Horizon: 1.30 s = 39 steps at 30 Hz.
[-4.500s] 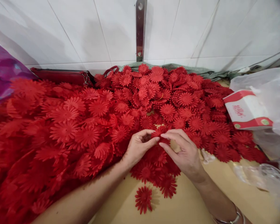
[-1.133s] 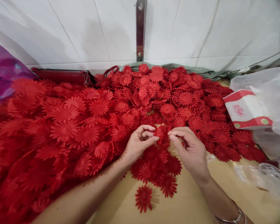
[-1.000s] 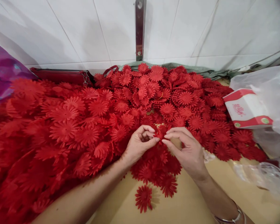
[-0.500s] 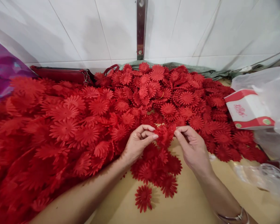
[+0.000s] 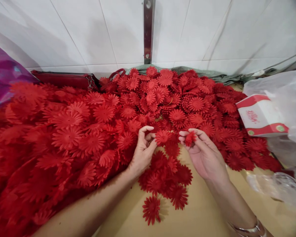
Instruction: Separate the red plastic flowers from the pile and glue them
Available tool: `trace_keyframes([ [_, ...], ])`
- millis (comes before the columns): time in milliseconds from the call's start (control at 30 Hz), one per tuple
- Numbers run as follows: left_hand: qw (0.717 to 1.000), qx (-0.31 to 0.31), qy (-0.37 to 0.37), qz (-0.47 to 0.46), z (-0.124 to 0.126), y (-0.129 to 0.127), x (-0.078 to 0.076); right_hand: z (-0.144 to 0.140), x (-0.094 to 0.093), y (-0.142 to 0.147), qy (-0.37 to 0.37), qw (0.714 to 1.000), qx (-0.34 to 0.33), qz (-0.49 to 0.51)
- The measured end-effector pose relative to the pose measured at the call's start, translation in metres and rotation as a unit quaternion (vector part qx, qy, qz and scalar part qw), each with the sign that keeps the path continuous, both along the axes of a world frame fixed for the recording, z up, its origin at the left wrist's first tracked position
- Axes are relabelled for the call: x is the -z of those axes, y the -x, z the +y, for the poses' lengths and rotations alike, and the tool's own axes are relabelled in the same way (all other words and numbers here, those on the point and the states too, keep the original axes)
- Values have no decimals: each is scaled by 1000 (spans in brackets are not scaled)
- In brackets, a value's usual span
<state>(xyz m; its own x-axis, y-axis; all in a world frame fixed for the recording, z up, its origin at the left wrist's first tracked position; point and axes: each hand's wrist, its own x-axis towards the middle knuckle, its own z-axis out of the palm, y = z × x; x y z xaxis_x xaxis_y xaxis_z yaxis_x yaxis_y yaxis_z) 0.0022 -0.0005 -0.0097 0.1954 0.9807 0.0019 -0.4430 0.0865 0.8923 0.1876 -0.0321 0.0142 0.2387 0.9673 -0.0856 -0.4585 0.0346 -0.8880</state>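
Red flower (image 5: pixel 162 137), a flat daisy-shaped cutout, is pinched at its edge between thumb and fingers of the left hand (image 5: pixel 143 149), held just above the near edge of the flower heap (image 5: pixel 93 125). Just beside it, the right hand (image 5: pixel 204 154) lies palm up with its fingers curled round a small flower piece (image 5: pixel 190 138), crumpled between thumb and fingertips. Both hands hover over a small cluster of flowers (image 5: pixel 166 179) on the tan desk (image 5: pixel 199 214), with one single flower (image 5: pixel 151 209) lying apart nearer the person. At the right stands a white and red box (image 5: pixel 260 116) beside clear plastic bags (image 5: pixel 286 95). A red purse (image 5: pixel 64 80) lies against the tiled wall (image 5: pixel 88 33), behind the heap.
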Motion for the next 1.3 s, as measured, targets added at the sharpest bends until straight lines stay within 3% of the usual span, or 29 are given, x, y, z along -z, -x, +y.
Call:
trace_keyframes([
  [200,999,-13,30,-11,1,-1,3,-4,-8,2,29,996,-73,29],
  [267,999,-22,36,-15,2,-1,3,-7,-8,4,-2,995,-95,-23],
  [333,999,-12,41,-19,1,0,0,-11,-7,6,-41,987,-75,-135],
  [433,998,41,41,-16,-1,0,-8,-14,-7,9,-85,941,2,-327],
  [500,996,77,40,-7,-3,1,-13,-15,-6,11,-111,907,18,-406],
  [633,993,112,46,-4,-3,1,-18,-13,-3,16,-139,871,26,-471],
  [767,992,114,47,-9,-2,1,-15,-11,-1,17,-154,860,30,-485],
  [867,993,106,44,-8,-1,2,-13,-12,0,16,-140,870,30,-472],
  [967,995,88,52,-5,0,2,-12,-11,5,11,-95,899,40,-426],
  [1167,996,23,74,-40,5,0,-7,-4,18,1,-55,947,119,-293],
  [1300,994,-5,89,-68,6,0,-7,-1,16,2,-39,980,74,-183],
])
